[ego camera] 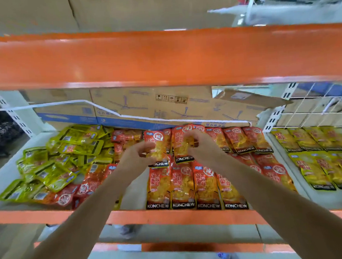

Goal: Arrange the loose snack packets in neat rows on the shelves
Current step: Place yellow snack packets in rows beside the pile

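On white shelf [0,175] behind orange front rail [171,215], hands up side by side. Left hand [136,157] fingers curl round red-orange foil snack packet [157,148]; right hand [202,147] fingers pinch second red-orange packet [182,148], just beside first. Below fingers: neat row of red packets [196,190]. Left of fingers: loose heap of yellow-green packets [54,162]. Right of fingers: yellow packets in rows [318,160].

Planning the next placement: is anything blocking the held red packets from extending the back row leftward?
Yes: jumbled loose red packets lie in that spot, behind the left hand; nothing else visible blocks it.
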{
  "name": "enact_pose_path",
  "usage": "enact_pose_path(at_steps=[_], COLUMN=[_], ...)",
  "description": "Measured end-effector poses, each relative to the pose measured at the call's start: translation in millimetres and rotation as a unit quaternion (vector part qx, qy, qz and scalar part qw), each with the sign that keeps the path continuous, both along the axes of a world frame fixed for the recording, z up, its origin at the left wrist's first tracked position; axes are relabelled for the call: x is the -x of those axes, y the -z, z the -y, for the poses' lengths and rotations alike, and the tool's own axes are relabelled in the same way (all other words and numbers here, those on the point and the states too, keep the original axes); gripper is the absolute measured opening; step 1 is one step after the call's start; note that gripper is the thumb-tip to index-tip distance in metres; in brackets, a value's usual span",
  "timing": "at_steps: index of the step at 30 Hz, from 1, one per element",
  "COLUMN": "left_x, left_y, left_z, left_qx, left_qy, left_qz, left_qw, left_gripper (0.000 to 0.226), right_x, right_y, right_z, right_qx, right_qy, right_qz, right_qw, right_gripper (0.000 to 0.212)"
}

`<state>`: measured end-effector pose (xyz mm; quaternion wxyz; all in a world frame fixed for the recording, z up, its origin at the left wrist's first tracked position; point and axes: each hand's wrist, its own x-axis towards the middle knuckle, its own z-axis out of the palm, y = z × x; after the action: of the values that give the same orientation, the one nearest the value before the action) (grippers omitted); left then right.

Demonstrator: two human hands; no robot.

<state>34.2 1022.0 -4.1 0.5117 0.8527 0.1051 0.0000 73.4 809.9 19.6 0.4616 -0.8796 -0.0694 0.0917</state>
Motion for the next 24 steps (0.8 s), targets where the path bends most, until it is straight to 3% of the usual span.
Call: enact_pose_path(at_steps=[7, 15, 18, 19, 24], left_x=[-40.8, -68.8, -69.4, -70.1, -65.6], left_y=[17.5, 43.5, 49.5, 51.7, 55.9], left_z=[-10.4, -8.5, -5.7, -6.0, -6.8], left_qx=[-0.123, -0.236, -0.274, -0.286, -0.328], left_qy=[0.064, 0.076, 0.081, 0.082, 0.154], left_qz=[0.057, 0.121, 0.155, 0.17, 0.146], left_qw=[0.989, 0.961, 0.946, 0.939, 0.921], left_gripper=[0.048, 0.026, 0.01, 0.012, 0.046], right_x=[-18.6, -29.3, -30.6, -29.5, -25.3], right_y=[17.4, 38.2, 46.3, 49.0, 51.1], right_z=[-20.7, -34.5, -37.3, -37.3, -38.4], right_qx=[0.176, 0.303, 0.353, 0.367, 0.419], right_qy=[-0.005, 0.005, -0.023, -0.023, -0.055], right_qz=[0.091, 0.097, 0.132, 0.155, 0.19], right_qw=[0.98, 0.948, 0.926, 0.917, 0.886], right_gripper=[0.053, 0.009, 0.009, 0.019, 0.043])
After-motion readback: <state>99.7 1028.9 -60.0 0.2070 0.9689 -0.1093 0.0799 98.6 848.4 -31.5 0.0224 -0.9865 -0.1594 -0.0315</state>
